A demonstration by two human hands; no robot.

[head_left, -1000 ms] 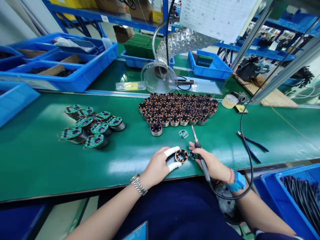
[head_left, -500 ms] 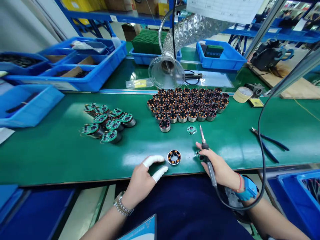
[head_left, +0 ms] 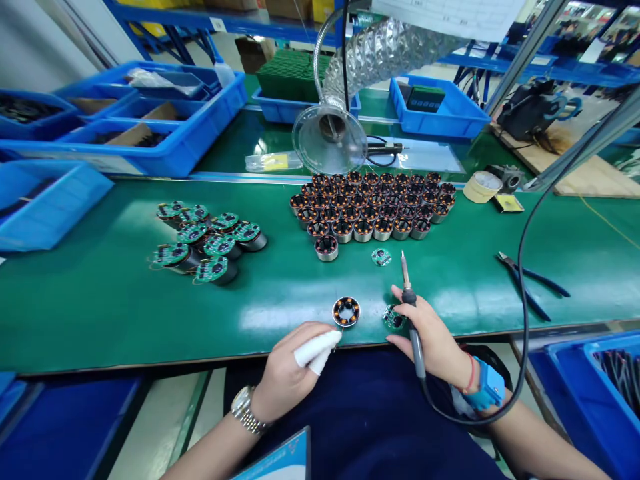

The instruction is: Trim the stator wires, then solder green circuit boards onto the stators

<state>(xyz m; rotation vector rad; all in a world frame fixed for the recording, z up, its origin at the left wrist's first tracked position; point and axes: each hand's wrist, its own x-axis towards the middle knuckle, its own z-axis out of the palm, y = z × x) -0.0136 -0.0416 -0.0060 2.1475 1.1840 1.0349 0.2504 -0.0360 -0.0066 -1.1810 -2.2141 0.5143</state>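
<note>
A ring-shaped motor stator [head_left: 346,312] with orange copper windings lies near the table's front edge. Just below it, my left hand [head_left: 303,360], with white cots on thumb and forefinger, is pinched closed on what looks like a thin wire [head_left: 343,329] at the stator's rim. My right hand [head_left: 434,337] grips a soldering iron [head_left: 416,343], its tip pointing up and away from me. The thumb and fingers of that hand also reach around a round green circuit board [head_left: 393,317] at the table surface. Another round board [head_left: 381,257] lies flat farther back.
Many stators [head_left: 370,213] stand in packed rows behind. At left sits a group of stators topped with circuit boards [head_left: 215,247]. Cutting pliers [head_left: 530,283] and a tape roll [head_left: 483,187] lie at right. A clear fume hood [head_left: 330,150] hangs over the back; the iron's cable [head_left: 524,320] loops at right.
My left thumb and forefinger, apart beside the stator before, have closed together just below it. My right hand has lowered slightly, and more of its circuit board shows.
</note>
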